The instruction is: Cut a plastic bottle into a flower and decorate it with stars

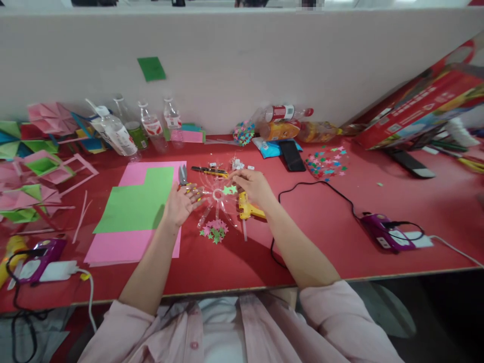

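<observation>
My left hand (182, 204) is open, palm up with fingers apart, at the left side of a clear plastic piece cut into spreading strips (217, 194). My right hand (252, 186) is pinched over the right side of that piece, with green paper stars (230, 190) at its fingertips. Below the plastic lies a small pile of pink and green paper stars (214, 231). A yellow glue gun (247, 207) rests under my right hand. Scissors (183, 175) lie just beyond my left hand, and a yellow and black utility knife (209, 171) sits behind the plastic.
Green paper (132, 209) lies over pink sheets (113, 247) at left. Plastic bottles (153, 126) stand along the partition. A phone (292, 155), scattered coloured stars (327, 162) and a purple power strip (387, 232) are at right. A black cord (321, 182) crosses the red table.
</observation>
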`<state>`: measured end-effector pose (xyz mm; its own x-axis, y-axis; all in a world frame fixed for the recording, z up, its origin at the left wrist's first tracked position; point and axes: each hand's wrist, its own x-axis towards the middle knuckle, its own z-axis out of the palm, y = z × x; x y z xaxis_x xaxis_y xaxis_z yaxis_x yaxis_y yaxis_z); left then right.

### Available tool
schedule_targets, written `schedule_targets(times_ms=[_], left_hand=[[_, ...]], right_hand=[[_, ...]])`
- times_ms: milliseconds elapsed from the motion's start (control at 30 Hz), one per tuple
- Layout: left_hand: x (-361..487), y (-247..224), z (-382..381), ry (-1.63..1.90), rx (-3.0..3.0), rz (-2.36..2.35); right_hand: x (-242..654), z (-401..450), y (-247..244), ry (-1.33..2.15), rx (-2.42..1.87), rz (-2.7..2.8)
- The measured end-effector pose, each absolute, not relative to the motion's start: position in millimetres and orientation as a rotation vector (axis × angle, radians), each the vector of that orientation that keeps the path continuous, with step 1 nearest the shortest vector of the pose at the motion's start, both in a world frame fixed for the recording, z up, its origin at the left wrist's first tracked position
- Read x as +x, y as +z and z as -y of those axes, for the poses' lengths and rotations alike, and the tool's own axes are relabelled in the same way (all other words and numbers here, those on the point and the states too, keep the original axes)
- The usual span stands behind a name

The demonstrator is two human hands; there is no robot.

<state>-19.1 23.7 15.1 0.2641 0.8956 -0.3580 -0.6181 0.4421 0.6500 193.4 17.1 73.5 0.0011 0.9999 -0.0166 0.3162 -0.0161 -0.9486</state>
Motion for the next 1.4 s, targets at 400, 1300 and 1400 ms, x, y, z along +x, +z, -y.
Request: schedule_targets(times_ms=[400,1300,1400], left_hand=[[8.4,14.5,-6.7,0.829,0.356,-0.806],[9.2,6.1,-10.4,1.057,0.311,-0.61],[10.5,8.1,-9.9,1.053,0.298,-0.659]], right_hand=[[168.2,-11.8,84.1,1.365,-1.351,1.353],[164.2,21.7,88.7,0.158,-1.137,1.969],[162.0,23.5,87.4,0.24,-1.144,1.94]])
